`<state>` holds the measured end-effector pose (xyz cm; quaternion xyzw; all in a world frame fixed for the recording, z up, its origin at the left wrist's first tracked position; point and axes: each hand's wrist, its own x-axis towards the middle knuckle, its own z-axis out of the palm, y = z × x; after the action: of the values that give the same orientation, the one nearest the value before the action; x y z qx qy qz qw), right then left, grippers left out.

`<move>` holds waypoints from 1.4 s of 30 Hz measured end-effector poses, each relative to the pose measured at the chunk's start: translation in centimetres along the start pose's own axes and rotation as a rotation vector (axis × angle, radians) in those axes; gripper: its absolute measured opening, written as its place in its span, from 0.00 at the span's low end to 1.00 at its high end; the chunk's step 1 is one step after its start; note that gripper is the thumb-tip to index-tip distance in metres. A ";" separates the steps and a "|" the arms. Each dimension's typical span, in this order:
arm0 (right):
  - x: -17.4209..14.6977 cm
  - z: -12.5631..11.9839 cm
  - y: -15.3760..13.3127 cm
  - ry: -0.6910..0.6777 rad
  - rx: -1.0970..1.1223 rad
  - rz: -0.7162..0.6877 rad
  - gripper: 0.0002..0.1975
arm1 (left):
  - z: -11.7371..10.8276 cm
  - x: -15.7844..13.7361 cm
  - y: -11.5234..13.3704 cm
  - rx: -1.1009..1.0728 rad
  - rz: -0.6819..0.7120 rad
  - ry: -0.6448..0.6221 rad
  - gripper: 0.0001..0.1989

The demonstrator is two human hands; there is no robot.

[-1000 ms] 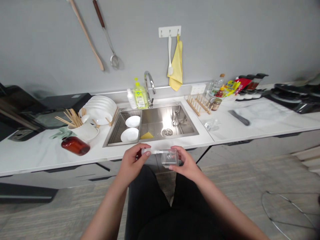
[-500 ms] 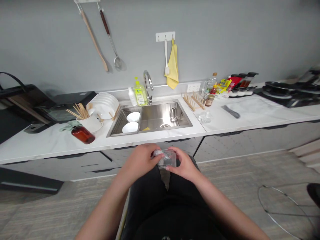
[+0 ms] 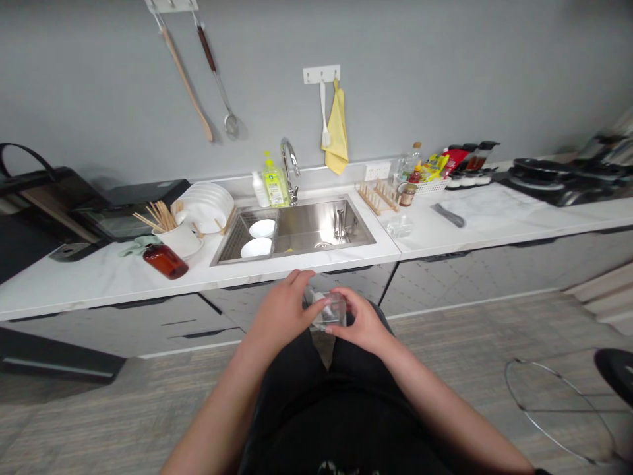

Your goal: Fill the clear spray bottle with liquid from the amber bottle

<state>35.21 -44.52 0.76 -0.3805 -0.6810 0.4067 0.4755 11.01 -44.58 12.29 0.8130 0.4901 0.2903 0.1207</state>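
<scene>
A small clear plastic container (image 3: 335, 310) is held low over my lap, in front of the counter's edge. My right hand (image 3: 364, 323) grips its right side, thumb toward me and fingers around the far side. At the left side is my left hand (image 3: 287, 307), its thumb pressed on the container and its fingers stretched along the far edge. Something whitish shows under the left thumb; what it is cannot be made out. Another clear plastic piece (image 3: 399, 226) lies on the counter right of the sink (image 3: 321, 227).
White bowls (image 3: 257, 247) stand in the sink's left rack. A brown bottle (image 3: 165, 261) lies near a white pot (image 3: 180, 241) holding chopsticks. Right of the sink are a wooden rack (image 3: 378, 198), a jar (image 3: 407, 195), a white basket (image 3: 430, 187) and a grey strip-like item (image 3: 448, 215).
My left hand's fingers have straightened and lifted along the container's far edge. The container is tilted slightly differently, and my right hand keeps its hold. The view has shifted a little.
</scene>
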 end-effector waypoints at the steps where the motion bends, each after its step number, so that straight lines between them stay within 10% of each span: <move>1: -0.2 0.1 0.1 -0.002 -0.011 0.001 0.41 | 0.4 -0.2 0.0 0.022 -0.035 -0.004 0.29; 10: -1.0 1.0 0.6 -0.047 0.004 -0.035 0.41 | 2.9 -2.7 0.8 -0.278 0.093 -0.008 0.46; 16: -0.9 0.6 1.1 -0.035 0.000 0.001 0.42 | 4.2 -3.2 -0.3 -0.234 -0.042 0.078 0.28; 21: -0.8 0.4 1.6 -0.018 0.076 0.019 0.40 | 5.3 -3.0 -0.9 -0.439 0.068 0.057 0.45; 27: -1.1 0.1 1.0 -0.013 0.103 0.044 0.43 | 6.5 -2.9 -1.2 -0.526 -0.104 0.164 0.32; 42: -1.3 0.5 0.4 -0.033 0.158 0.045 0.43 | 8.0 -3.4 -1.9 -0.868 -0.025 0.123 0.40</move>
<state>35.09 -45.62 -0.19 -0.3503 -0.6456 0.4762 0.4835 13.14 -45.92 3.76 0.6619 0.3388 0.5159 0.4254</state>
